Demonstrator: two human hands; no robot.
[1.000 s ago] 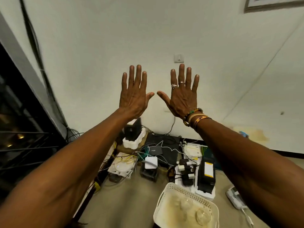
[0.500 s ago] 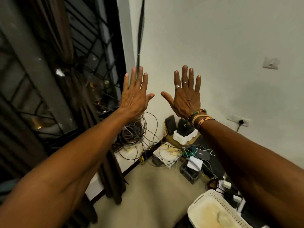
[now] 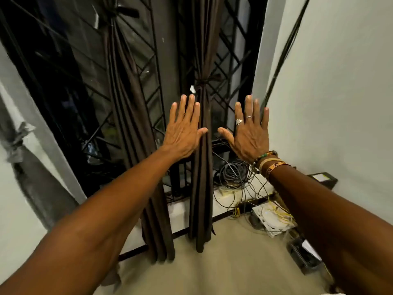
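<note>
Both my arms are stretched out in front of me with the backs of the hands toward the camera. My left hand (image 3: 184,133) has its fingers straight and spread and holds nothing. My right hand (image 3: 248,133), with two rings and several bracelets at the wrist, is spread the same way and is also empty. The thumbs point at each other with a small gap between them. Behind the hands hangs a dark brown tied curtain (image 3: 202,167) in front of a barred window (image 3: 148,71).
A second brown curtain (image 3: 127,103) hangs to the left. A coil of cables (image 3: 232,173) lies on the sill, and a white device with yellow wires (image 3: 272,218) sits on the beige floor by the white wall (image 3: 329,92). A grey tied curtain (image 3: 25,167) hangs far left.
The view has swung left from the wall and the floor electronics to the barred window and curtains. Both hands stay raised and spread the same way; the white basket has left the view.
</note>
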